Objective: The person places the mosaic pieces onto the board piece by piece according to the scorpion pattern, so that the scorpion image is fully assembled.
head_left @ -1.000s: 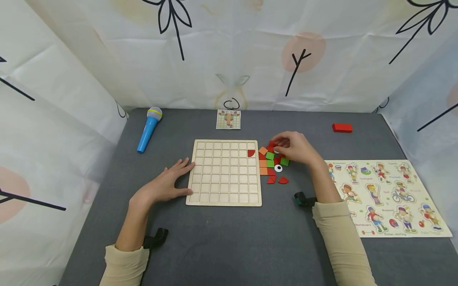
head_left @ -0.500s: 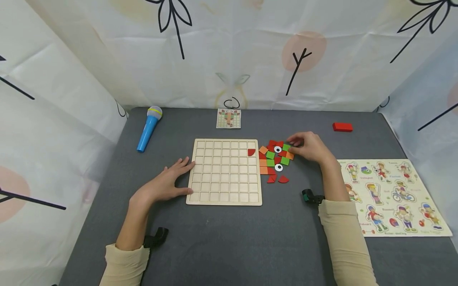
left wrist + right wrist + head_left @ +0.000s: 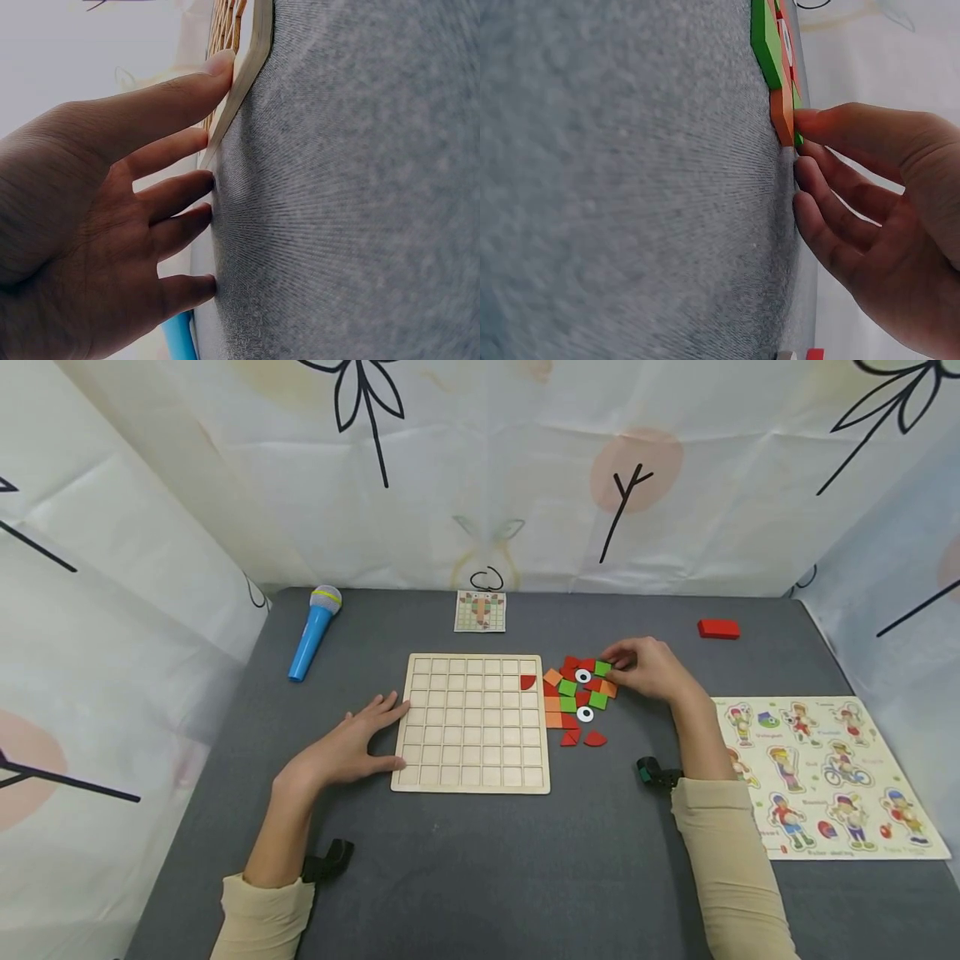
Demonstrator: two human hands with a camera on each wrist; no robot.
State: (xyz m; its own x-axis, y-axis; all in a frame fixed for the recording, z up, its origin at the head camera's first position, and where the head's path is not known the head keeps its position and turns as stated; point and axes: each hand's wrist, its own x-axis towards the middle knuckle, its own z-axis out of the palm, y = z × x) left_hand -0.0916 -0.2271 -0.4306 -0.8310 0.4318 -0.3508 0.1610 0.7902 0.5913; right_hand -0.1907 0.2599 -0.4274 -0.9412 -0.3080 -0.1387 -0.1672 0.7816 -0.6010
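A wooden grid board lies mid-table, with one red quarter-round tile in a cell near its upper right. My left hand rests at the board's left edge, fingers spread; in the left wrist view the thumb touches the board's side. Right of the board is a cluster of red, orange and green tiles, plus two white rings with dark centres, one being the lower ring. At its upper right my right hand pinches a green square tile. An orange tile sits right by the thumb.
A small pattern card lies behind the board. A blue toy microphone is at the back left, a red block at the back right. A picture puzzle board lies at the right, partly behind the right forearm.
My right hand has moved right from the upper ring to the green tile at the cluster's edge, uncovering the ring and neighbouring tiles. My left hand stays at the board.
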